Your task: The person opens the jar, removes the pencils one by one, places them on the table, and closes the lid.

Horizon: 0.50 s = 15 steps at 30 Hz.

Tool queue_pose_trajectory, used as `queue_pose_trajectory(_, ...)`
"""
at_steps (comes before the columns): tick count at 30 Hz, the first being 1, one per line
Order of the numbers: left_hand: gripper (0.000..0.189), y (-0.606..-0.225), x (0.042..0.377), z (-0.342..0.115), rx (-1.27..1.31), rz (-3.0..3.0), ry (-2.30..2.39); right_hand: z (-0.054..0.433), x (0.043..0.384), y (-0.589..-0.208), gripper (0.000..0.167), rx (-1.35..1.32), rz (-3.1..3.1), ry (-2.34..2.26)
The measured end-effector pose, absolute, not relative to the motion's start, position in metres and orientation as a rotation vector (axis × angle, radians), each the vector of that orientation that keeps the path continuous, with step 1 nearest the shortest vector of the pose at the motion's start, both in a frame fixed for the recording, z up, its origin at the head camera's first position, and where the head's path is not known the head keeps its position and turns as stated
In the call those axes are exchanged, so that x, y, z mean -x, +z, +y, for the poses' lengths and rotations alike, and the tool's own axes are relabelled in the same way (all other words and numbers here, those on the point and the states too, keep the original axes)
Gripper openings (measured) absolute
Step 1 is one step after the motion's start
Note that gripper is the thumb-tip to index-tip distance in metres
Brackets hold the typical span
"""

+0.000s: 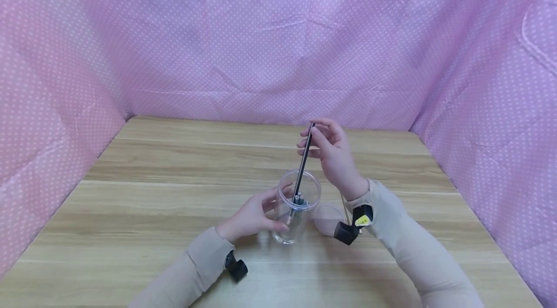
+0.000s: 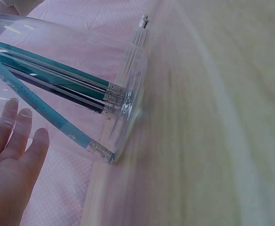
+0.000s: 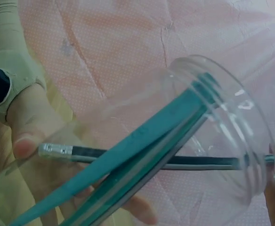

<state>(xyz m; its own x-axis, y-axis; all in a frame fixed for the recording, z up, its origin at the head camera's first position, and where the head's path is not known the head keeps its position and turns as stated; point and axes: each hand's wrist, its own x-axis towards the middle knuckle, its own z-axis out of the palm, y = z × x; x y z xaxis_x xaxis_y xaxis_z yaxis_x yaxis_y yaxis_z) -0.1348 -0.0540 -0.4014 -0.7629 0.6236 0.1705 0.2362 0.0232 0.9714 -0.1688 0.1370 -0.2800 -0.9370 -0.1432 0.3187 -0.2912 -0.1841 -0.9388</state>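
A clear plastic jar (image 1: 285, 237) stands on the wooden table, and my left hand (image 1: 252, 215) holds its side with thumb and fingers apart around it. Between thumb and fingers, my right hand (image 1: 334, 152) pinches the upper end of a dark striped pencil (image 1: 303, 157). That pencil slants down through the jar's mouth; in the right wrist view its silver eraser end (image 3: 55, 149) is low inside. Several teal and dark pencils (image 2: 48, 70) lean within the jar, ferrule ends at the bottom in the left wrist view. My left fingertips (image 2: 23, 115) touch the jar wall there.
A round clear lid (image 1: 327, 221) lies on the table right of the jar. Beside it, partly hidden under my right wrist, is a thin pencil-like stick (image 1: 345, 210). Pink dotted cloth (image 1: 270, 47) hangs around the table's back and sides.
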Motion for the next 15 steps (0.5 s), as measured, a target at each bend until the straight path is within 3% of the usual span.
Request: queue_pose_trajectory(15,0.09,-0.404,0.136,-0.054,-0.896,2.017,1.787,0.139,0.18,-0.252,0.02,-0.403,-1.894,2.258)
